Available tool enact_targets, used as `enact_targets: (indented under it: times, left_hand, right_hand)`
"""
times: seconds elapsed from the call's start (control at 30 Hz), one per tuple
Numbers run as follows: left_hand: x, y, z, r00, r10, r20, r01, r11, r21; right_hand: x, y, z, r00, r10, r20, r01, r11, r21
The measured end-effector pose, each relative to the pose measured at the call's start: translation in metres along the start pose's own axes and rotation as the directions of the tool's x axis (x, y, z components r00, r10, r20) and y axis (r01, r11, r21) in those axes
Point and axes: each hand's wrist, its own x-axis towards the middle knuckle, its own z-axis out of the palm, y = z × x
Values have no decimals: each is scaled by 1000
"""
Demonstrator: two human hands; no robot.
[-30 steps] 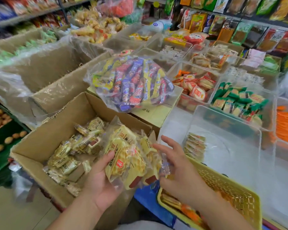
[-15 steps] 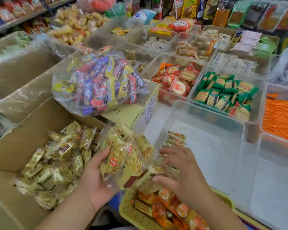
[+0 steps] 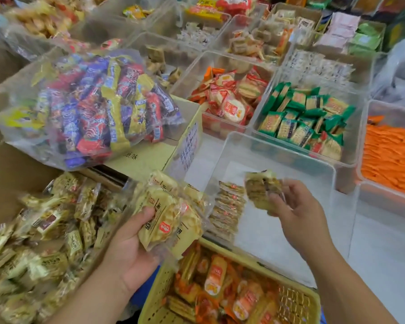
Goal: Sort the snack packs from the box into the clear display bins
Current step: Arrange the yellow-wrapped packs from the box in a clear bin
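Head view, the only one I've got.

My L hand (image 3: 129, 249) is by the corner of the cardboard box (image 3: 14, 167), fingers and thumb curled round a bunch of snack packs (image 3: 173, 213). It's a full, wide grip w/ several packs fanned out of it. More of the same packs (image 3: 45, 230) lie loose in the box, down-left of that hand.

My R hand (image 3: 299, 206) is over the near clear bin (image 3: 278, 148), thumb and fingertips pinching one single pack (image 3: 261, 188). It's a narrow grip on the pack's right edge. The pack is motion-blurred, so I can't tell its face or exact tilt.

What counts for the next move, as I judge it: the row of packs (image 3: 227, 206) stands on edge against the bin's left wall. It lies just left of and below the pack I'm pinching, close but not touching. The row's long axis runs near-to-far along that wall. R hand is the nearer one and is already inside the bin's outline. L hand is outside it, beyond the left wall. So the pack prob. goes left and down, turned face-parallel to its neighbours, then R comes across to L for the next one.

Rest of the bin floor, right of the row, shows bare.
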Motion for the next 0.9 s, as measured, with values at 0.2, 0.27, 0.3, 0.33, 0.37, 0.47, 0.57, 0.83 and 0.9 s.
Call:
enact_targets:
  times: [0.2, 0.27, 0.3, 0.33, 0.37, 0.47, 0.57, 0.83, 0.9]
  left_hand:
    - [6, -4, 1, 999, 33, -38, -33, 999, -3]
    - [6, -4, -2, 999, 26, -18, -26, 1000, 3]
    - [5, -4, -3, 1000, 29, -10, -29, 1000, 11]
    - [5, -4, -4, 999, 37, -7, -36, 999, 12]
    - [5, -4, -5, 999, 44, -13, -44, 999, 7]
    - [3, -2, -9, 998, 50, -25, -50, 999, 15]
    - [2, -1, -14, 996, 49, -72, -48, 999, 12]
    - [-6, -2, -10, 1000, 8, 19, -8, 999, -38]
    - [-7, -2, -10, 1000, 3, 23, -2, 999, -48]
  right_hand:
    - [92, 14, 30, 984, -161, 79, 179, 853, -490]
    - [110, 22, 52, 983, -63, 174, 154, 800, -580]
    - [115, 26, 61, 976, -19, 215, 149, 781, -606]
    - [119, 31, 70, 968, 16, 251, 149, 769, -622]
    - [121, 34, 78, 958, 45, 282, 150, 760, -633]
    - [121, 41, 95, 930, 107, 350, 157, 749, -644]
    - [117, 45, 104, 909, 140, 393, 157, 757, -634]
    - [108, 37, 103, 862, 276, 424, 169, 633, -756]
    - [100, 25, 100, 886, 208, 414, 195, 642, -742]
